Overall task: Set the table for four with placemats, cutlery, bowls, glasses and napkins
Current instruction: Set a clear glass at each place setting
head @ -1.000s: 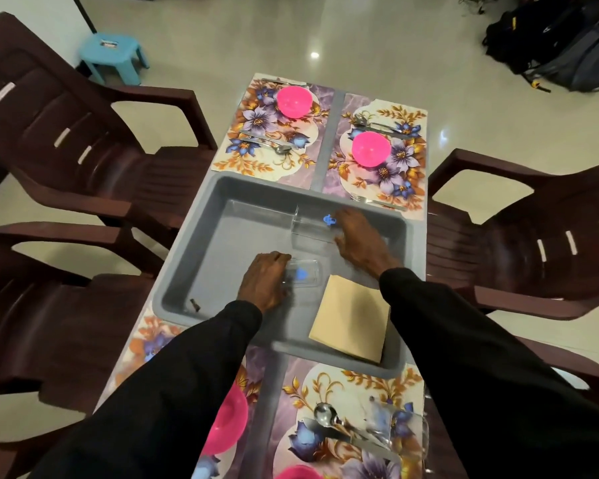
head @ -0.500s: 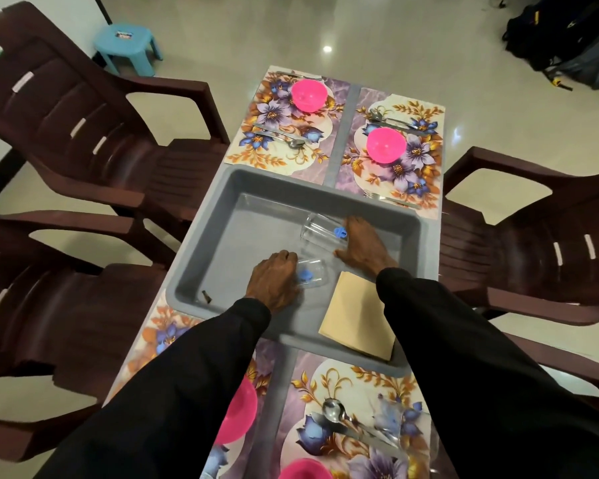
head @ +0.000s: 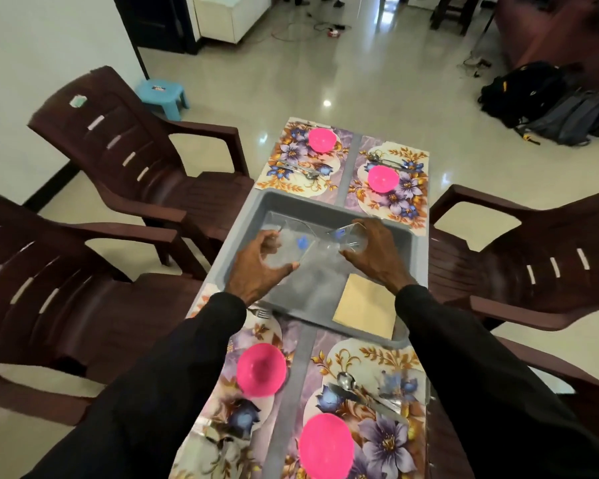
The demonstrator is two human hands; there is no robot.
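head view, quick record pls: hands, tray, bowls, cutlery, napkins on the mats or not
left hand: grips stickered glass over the tray
right hand: grips second glass over the tray
tray: grey, tan napkin stack in its near right corner
pink bowls: four, one on each floral placemat
cutlery: lies on the placemats
napkins on mats: none seen

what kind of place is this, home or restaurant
Probably a home dining area: floral placemats with pink plastic bowls, dark brown plastic armchairs alongside, black and grey backpacks on the floor.
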